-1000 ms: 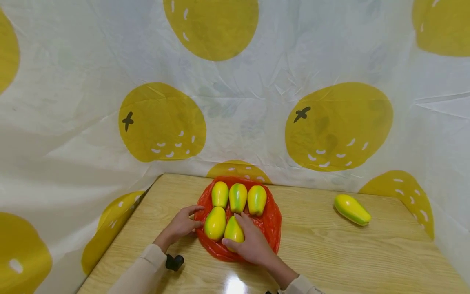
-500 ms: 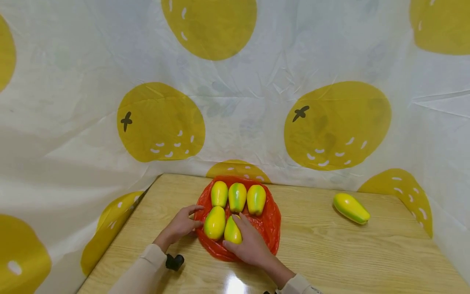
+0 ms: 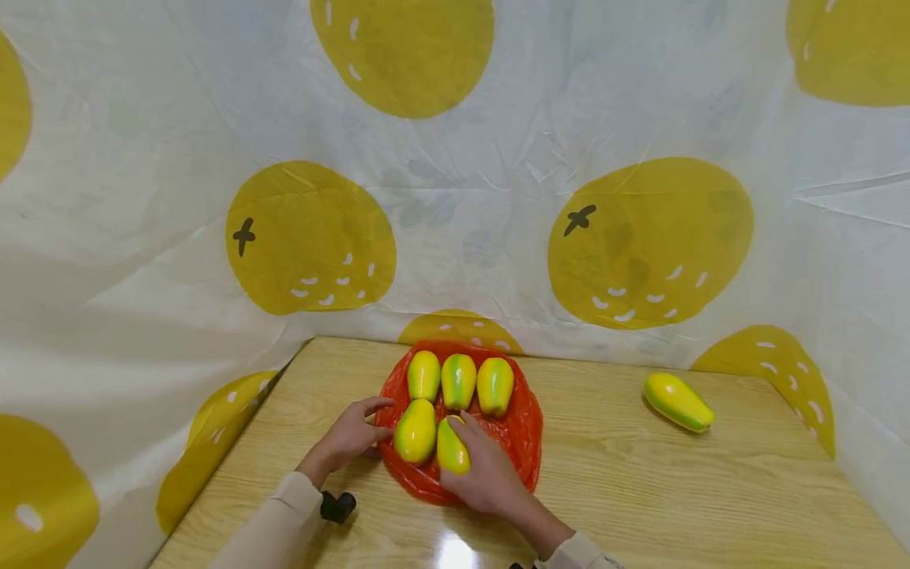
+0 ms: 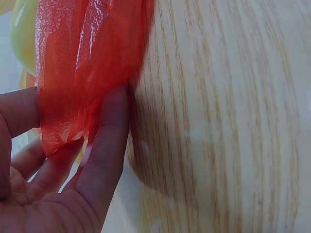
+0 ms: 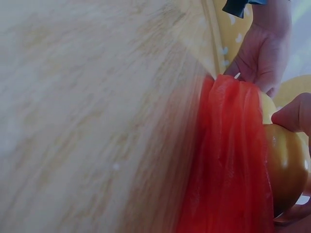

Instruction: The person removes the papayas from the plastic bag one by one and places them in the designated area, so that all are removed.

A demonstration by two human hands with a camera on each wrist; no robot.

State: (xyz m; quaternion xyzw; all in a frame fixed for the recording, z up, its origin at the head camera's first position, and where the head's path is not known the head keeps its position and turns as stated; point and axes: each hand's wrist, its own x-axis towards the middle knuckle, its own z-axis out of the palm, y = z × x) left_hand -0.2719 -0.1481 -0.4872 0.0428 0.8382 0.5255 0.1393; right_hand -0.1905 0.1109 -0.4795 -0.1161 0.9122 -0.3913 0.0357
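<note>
Right hand has brought its thumb in slightly against the yellow-green fruit, held between thumb and fingers at 6 o'clock in the red plastic bag. Left hand grips the bag's 9 o'clock rim. Advised: steady that rim, seat the fruit gently.

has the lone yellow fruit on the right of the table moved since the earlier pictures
No; judged by the back edge of the table, the lone fruit lies in the same spot.
</note>
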